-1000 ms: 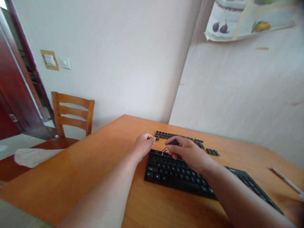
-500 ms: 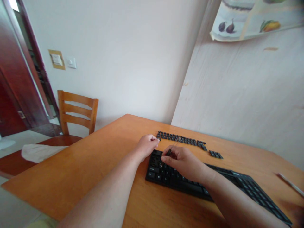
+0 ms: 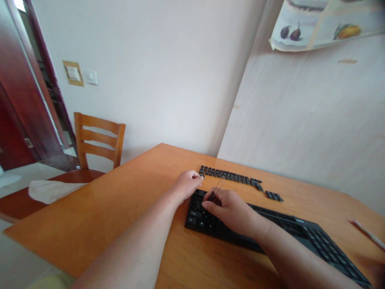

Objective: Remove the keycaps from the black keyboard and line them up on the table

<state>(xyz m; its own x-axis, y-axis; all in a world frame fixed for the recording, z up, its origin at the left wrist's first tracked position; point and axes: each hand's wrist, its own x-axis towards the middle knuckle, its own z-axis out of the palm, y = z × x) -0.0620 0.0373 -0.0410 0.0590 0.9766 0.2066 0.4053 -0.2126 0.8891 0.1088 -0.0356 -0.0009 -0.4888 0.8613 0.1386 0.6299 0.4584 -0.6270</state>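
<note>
the right hand (image 3: 227, 208) pinches a black tool (image 3: 211, 196), its wires (image 3: 223, 182) pointing up, over the keyboard's (image 3: 295, 228) left end. beyond it, the left hand (image 3: 189, 185) curls its fingers at the left end of the loose keys (image 3: 233, 178); whether they grip one cannot be told. the step seems to be close tool work; the next move calls for steady, precise pressure.
</note>
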